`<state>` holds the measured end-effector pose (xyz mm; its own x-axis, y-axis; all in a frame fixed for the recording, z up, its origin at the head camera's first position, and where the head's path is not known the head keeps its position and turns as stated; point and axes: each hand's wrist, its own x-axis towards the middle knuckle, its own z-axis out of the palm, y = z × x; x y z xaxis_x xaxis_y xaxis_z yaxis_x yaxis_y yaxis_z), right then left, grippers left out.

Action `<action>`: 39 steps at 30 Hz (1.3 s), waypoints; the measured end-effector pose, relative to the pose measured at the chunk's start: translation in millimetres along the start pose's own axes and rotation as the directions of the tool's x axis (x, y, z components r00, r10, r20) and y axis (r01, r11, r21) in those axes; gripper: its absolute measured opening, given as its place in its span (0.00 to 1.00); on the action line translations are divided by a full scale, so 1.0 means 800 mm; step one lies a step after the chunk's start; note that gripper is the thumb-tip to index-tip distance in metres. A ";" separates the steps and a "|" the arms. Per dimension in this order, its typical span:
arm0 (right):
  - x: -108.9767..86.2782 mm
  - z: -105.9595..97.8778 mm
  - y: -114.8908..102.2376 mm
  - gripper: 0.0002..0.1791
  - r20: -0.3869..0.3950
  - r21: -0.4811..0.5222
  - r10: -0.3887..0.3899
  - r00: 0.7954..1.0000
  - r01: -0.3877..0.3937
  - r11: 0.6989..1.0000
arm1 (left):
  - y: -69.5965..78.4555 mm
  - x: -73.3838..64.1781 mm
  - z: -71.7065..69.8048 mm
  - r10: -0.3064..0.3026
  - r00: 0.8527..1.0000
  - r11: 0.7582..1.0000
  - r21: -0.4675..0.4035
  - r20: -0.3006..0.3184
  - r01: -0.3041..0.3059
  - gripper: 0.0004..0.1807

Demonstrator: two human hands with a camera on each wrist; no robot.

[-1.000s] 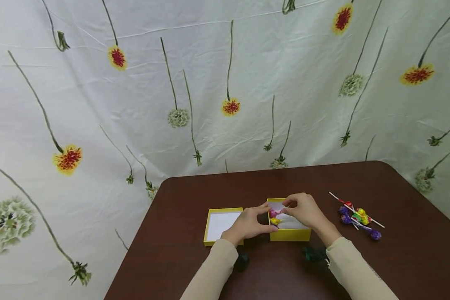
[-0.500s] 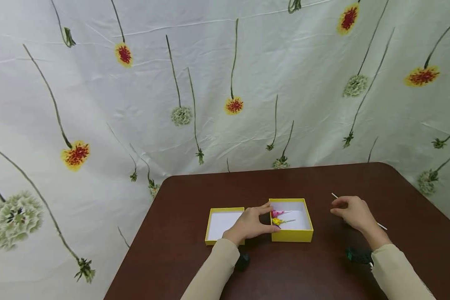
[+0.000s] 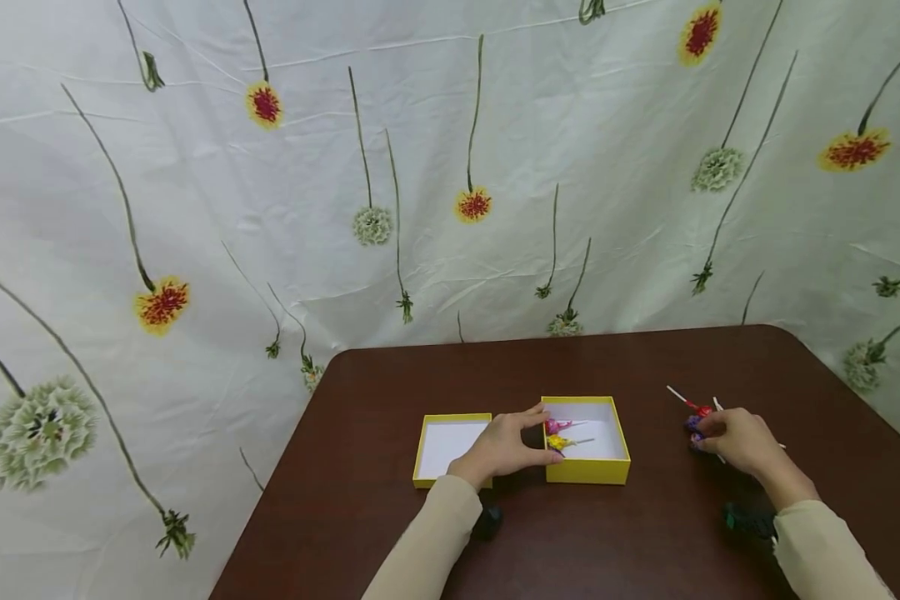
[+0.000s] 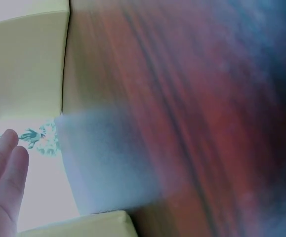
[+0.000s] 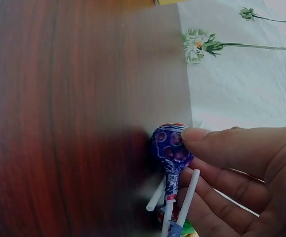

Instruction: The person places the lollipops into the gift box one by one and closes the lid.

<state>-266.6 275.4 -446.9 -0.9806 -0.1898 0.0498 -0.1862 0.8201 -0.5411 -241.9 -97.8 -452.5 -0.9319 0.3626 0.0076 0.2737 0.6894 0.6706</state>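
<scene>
- Your right hand [image 3: 744, 442] hides part of the lollipop pile [image 3: 702, 411] at the table [image 3: 585, 542]'s right.
- You can't see your fingertips behind the purple lollipop [image 5: 168, 147].
- Your left hand [image 3: 498, 450] covers part of the yellow box [image 3: 588, 472]'s left side.
- Your left wrist view crops that hand and blurs the table.

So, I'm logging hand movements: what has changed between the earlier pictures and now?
The right hand moved rightward from the yellow cardboard box to the loose white-stick lollipops, leaving the pink-wrapped lollipop inside the box, and now pinches a round purple-wrapped lollipop. The left hand at the box's left side and the shallow yellow, white-lined lid stayed put.
</scene>
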 end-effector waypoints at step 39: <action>0.003 0.004 -0.010 0.11 -0.049 -0.015 -0.050 0.998 0.050 0.999 | -0.002 0.006 0.003 -0.002 1.000 1.000 0.010 -0.010 0.003 0.44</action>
<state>-267.0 266.9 -445.2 -0.9718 -0.2043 0.1180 -0.2357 0.8178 -0.5250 -246.0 -96.1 -455.4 -0.9349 0.3547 0.0134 0.2737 0.6963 0.6635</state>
